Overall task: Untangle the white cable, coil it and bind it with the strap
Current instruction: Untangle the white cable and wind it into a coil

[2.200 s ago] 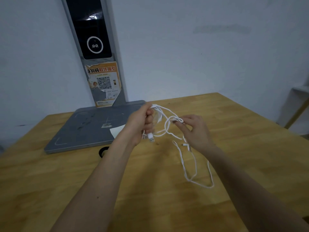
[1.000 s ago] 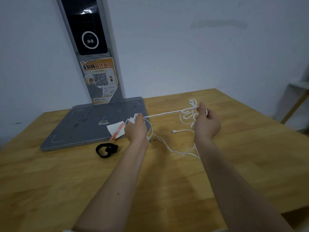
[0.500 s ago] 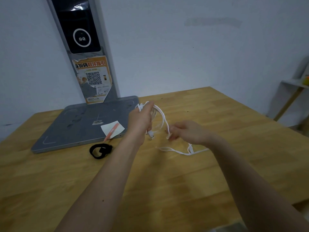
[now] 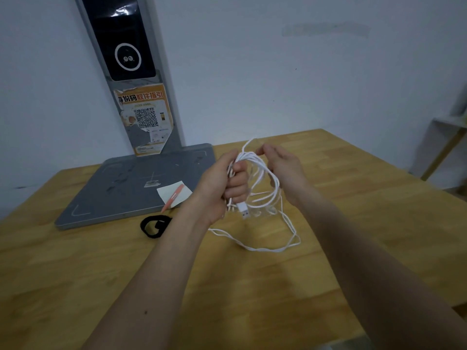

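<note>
My left hand [image 4: 223, 183] grips several loops of the white cable [image 4: 271, 180] in a fist above the wooden table [image 4: 353, 223]. A USB plug [image 4: 243, 210] hangs out below that fist. My right hand [image 4: 283, 168] pinches a strand at the top of the loops, close beside the left hand. The loose rest of the cable trails down onto the table in a long bend [image 4: 265, 246]. The black strap [image 4: 154, 225] lies curled on the table, left of my left wrist.
A grey flat base [image 4: 121, 193] with an upright post [image 4: 141, 102] stands at the back left against the wall. A white paper slip [image 4: 174, 192] and an orange pen [image 4: 173, 198] lie on its front right corner. A shelf [image 4: 444, 137] stands at the far right.
My right hand has risen from low over the table to the top of the loops beside my left hand, laying another turn of cable there. Less cable lies loose on the table.
</note>
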